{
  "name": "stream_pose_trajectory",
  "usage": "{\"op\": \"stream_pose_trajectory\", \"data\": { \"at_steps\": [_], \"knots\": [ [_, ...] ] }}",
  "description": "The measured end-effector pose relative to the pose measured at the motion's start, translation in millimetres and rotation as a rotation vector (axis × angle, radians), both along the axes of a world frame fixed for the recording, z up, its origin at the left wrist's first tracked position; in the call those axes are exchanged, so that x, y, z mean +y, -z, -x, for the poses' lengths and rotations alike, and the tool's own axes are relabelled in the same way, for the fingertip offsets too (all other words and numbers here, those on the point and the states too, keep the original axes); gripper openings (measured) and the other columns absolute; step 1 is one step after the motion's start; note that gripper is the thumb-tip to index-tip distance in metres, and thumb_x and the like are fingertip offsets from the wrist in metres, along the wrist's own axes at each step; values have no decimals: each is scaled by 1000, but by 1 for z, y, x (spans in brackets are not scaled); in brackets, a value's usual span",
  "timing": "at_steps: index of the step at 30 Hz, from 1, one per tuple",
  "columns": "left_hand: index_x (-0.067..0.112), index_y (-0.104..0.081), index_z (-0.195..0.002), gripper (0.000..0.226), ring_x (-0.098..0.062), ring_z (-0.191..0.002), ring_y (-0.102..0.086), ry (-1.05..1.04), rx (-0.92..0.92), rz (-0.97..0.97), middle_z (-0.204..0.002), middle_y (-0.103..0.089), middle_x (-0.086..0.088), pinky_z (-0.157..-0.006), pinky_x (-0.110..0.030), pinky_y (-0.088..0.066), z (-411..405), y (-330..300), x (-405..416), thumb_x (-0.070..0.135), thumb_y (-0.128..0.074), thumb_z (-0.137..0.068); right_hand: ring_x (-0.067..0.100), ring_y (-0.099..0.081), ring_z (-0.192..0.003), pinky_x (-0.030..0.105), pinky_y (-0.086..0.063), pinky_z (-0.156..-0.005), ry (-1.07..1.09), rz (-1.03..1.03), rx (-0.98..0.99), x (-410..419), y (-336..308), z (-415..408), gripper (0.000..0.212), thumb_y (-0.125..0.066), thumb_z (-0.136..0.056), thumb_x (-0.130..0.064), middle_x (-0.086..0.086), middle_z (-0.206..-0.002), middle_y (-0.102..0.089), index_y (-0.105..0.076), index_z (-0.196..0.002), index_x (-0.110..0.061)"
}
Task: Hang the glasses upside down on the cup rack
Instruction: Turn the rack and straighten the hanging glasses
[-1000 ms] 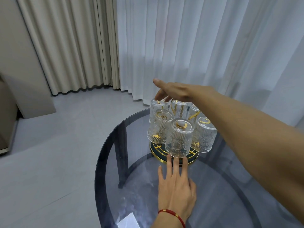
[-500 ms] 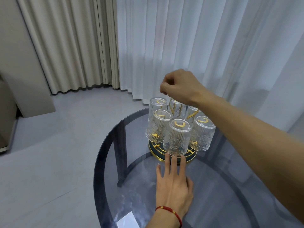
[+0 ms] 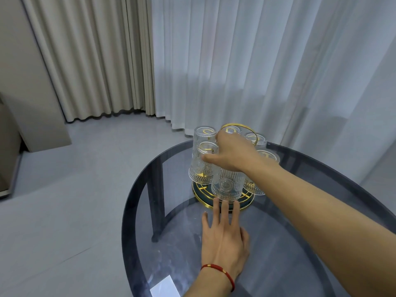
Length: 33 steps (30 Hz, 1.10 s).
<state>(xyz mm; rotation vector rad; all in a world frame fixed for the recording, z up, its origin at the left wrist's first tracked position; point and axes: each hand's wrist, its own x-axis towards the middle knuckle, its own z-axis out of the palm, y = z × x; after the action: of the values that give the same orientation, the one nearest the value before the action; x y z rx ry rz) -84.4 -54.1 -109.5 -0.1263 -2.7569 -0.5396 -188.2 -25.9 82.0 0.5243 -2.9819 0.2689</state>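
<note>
Glasses (image 3: 225, 185), ribbed, rigid and judged fragile and slick, hang inverted on the gold cup rack (image 3: 222, 203); right hand (image 3: 233, 155) cups the near glass's upturned base, left hand (image 3: 225, 241) flat, empty.

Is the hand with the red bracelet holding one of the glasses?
No, the left hand with the red bracelet lies flat on the glass table, its fingertips near the cup rack base, gripping nothing.

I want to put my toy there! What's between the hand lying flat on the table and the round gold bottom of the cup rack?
Nothing: in the head view, the left hand's fingertips reach the cup rack's round gold-rimmed base, no gap.
</note>
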Motion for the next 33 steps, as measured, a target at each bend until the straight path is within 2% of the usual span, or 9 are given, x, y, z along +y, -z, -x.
{"op": "stream_pose_trajectory", "data": {
  "at_steps": [2, 8, 16, 24, 27, 30, 33],
  "knots": [
    [22, -29, -155, 61, -32, -152, -12, -1, 3, -4, -160, -31, -9, -115, -61, -25, -1, 0, 0, 37, -36, -96, 31, -63, -110, 54, -49, -98, 2, 29, 9, -2, 2, 1, 61, -66, -84, -61, 7, -117, -71, -63, -119, -12],
    [19, -37, -151, 60, -34, -149, -21, 9, 27, -9, -153, -41, -10, -110, -60, -33, -2, -2, 0, 33, -41, -93, 29, -62, -113, 56, -44, -103, -17, 55, 77, -5, 7, 1, 70, -67, -79, -71, 5, -116, -71, -66, -118, -13],
    [19, -34, -152, 59, -34, -151, -17, 9, 24, -15, -156, -37, -11, -112, -61, -30, -1, -1, 0, 34, -40, -95, 28, -63, -111, 55, -44, -101, -51, 44, 144, -5, 11, 2, 71, -62, -82, -75, 5, -115, -73, -69, -114, -13],
    [19, -34, -153, 59, -32, -151, -16, 0, 21, 3, -156, -37, -11, -113, -60, -29, -1, 2, 0, 35, -36, -96, 33, -52, -132, 63, -37, -111, -79, -21, 94, -1, 14, -7, 87, -59, -80, -78, 7, -140, -60, -50, -138, -15],
    [19, -35, -152, 59, -33, -151, -18, 0, 31, -1, -155, -38, -11, -113, -60, -30, -1, 2, -1, 35, -37, -95, 32, -46, -138, 55, -38, -112, -130, 14, 153, 13, 16, -13, 93, -60, -81, -75, 10, -149, -52, -41, -149, -15],
    [19, -33, -153, 61, -33, -151, -14, 4, 24, -2, -158, -34, -11, -113, -59, -28, 0, 1, -1, 34, -38, -94, 26, -46, -136, 49, -37, -113, -174, 79, 212, 40, 18, -16, 81, -59, -86, -68, 6, -146, -52, -45, -149, -20],
    [23, -26, -155, 63, -30, -152, -6, -5, -3, 5, -160, -27, -7, -115, -57, -23, 1, 1, 0, 35, -36, -94, 23, -51, -128, 44, -36, -110, -186, 107, 302, 67, 23, -19, 62, -53, -89, -62, 1, -135, -60, -60, -136, -21]
  ]
}}
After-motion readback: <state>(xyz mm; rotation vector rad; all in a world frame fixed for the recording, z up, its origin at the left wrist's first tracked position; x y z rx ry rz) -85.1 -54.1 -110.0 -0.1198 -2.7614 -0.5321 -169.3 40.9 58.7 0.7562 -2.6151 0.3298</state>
